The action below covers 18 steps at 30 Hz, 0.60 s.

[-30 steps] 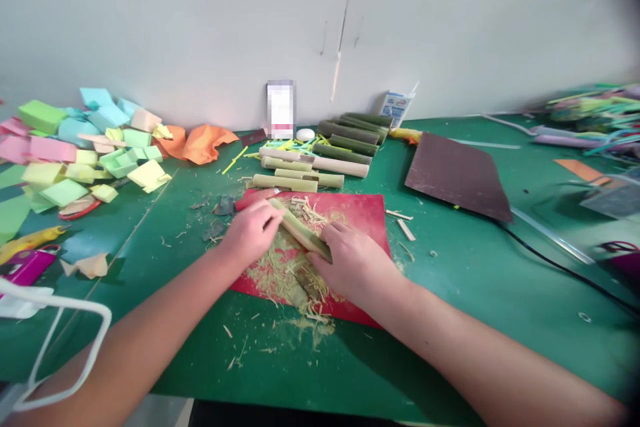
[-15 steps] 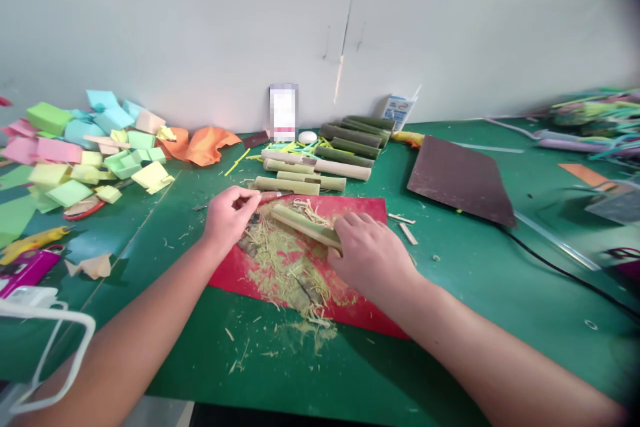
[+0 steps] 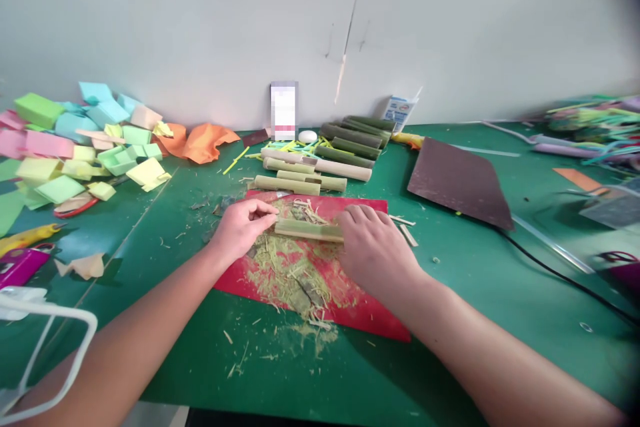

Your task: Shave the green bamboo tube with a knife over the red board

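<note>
My right hand (image 3: 375, 240) grips the right end of a split bamboo piece (image 3: 306, 229), pale green with a lighter cut edge, which lies nearly level above the red mat (image 3: 373, 320). At its left end is my left hand (image 3: 246, 225), fingers pinched together. The fingertips are at or very near the bamboo's end; whether they hold it or something small is hidden. Beneath both hands, bamboo shavings and greenish dust (image 3: 285, 273) cover much of the mat. Just beyond the mat, several cut bamboo tubes (image 3: 287, 185) lie in a row, some notched.
Darker green bamboo tubes (image 3: 353, 143) lie behind, beside a phone (image 3: 284, 110) propped on the wall. A brown board (image 3: 460, 180) lies to the right with a black cable. Coloured paper boxes (image 3: 85, 147) crowd the left, near an orange cloth-like sheet (image 3: 210, 142) and a white wire frame (image 3: 85, 340).
My left hand has moved right and slightly nearer, up to the bamboo piece's left end. The piece has turned from slanting to almost level in my right hand.
</note>
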Each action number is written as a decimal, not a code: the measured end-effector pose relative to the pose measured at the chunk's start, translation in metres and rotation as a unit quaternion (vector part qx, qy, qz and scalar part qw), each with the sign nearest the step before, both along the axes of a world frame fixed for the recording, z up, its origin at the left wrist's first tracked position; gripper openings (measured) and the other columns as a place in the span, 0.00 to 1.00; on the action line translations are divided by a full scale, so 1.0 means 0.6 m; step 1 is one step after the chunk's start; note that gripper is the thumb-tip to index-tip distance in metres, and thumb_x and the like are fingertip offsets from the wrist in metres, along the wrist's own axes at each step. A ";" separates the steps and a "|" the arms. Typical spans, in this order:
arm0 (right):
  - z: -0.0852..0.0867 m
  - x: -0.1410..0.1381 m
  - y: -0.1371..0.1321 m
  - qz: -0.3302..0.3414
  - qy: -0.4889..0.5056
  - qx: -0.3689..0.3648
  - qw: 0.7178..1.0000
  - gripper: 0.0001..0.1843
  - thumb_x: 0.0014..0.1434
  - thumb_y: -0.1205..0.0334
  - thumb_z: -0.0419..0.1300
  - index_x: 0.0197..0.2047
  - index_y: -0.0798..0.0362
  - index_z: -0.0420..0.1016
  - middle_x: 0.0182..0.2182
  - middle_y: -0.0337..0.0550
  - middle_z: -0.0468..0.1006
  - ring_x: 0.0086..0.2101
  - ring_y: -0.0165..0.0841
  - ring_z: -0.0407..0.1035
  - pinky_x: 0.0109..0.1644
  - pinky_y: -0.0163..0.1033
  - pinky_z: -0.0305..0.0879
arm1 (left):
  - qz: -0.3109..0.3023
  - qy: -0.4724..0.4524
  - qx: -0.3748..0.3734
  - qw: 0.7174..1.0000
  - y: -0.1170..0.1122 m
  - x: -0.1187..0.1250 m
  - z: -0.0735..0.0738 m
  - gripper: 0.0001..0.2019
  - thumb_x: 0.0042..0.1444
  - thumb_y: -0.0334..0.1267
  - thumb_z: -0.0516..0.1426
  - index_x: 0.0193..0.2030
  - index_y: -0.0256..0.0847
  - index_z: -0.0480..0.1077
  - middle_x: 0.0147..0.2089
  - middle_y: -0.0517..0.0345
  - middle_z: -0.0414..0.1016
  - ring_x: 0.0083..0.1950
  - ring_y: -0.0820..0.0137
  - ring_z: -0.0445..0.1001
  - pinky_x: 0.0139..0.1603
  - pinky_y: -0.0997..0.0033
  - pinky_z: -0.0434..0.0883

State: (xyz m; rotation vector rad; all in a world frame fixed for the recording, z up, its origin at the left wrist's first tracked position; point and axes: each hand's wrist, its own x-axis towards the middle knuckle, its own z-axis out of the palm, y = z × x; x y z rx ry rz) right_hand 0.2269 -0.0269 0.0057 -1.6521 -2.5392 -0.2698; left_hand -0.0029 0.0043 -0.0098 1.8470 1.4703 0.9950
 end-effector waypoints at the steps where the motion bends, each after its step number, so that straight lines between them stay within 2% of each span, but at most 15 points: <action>1: -0.002 -0.004 0.000 0.014 0.026 -0.003 1.000 0.16 0.50 0.70 0.52 0.44 0.59 0.69 0.41 0.53 0.72 0.45 0.44 0.63 0.46 0.45 0.57 | -0.007 0.002 -0.003 1.000 0.000 0.000 0.000 0.06 0.51 0.36 0.59 0.34 0.37 0.75 0.24 0.59 0.74 0.21 0.76 0.66 0.21 0.76 0.63; 4: -0.009 -0.015 0.002 0.069 0.110 -0.020 0.991 0.21 0.54 0.63 0.54 0.51 0.57 0.66 0.46 0.50 0.71 0.48 0.41 0.62 0.51 0.44 0.56 | -0.024 0.019 -0.006 1.000 0.000 0.000 -0.001 0.06 0.51 0.36 0.58 0.34 0.38 0.75 0.23 0.59 0.73 0.20 0.75 0.66 0.20 0.77 0.63; 8: -0.016 -0.029 0.008 0.113 0.156 -0.048 0.980 0.20 0.56 0.57 0.55 0.51 0.56 0.66 0.45 0.49 0.72 0.46 0.40 0.64 0.50 0.45 0.58 | -0.047 0.038 0.026 0.998 -0.005 0.002 -0.001 0.05 0.53 0.35 0.58 0.35 0.39 0.75 0.27 0.58 0.75 0.24 0.74 0.69 0.23 0.75 0.65; 14: -0.014 -0.038 0.022 0.114 0.156 -0.058 0.980 0.13 0.56 0.62 0.56 0.44 0.55 0.71 0.39 0.48 0.72 0.41 0.37 0.64 0.46 0.43 0.59 | -0.098 0.031 0.041 0.994 -0.015 0.010 0.001 0.06 0.54 0.31 0.57 0.38 0.40 0.73 0.33 0.58 0.77 0.31 0.73 0.73 0.32 0.72 0.71; 18: -0.012 -0.024 0.028 0.120 0.168 -0.057 0.977 0.12 0.52 0.70 0.55 0.41 0.56 0.69 0.41 0.48 0.71 0.43 0.37 0.63 0.47 0.43 0.59 | -0.105 0.053 0.053 0.992 -0.019 0.009 0.002 0.05 0.55 0.32 0.57 0.38 0.40 0.74 0.36 0.58 0.78 0.34 0.72 0.74 0.34 0.71 0.72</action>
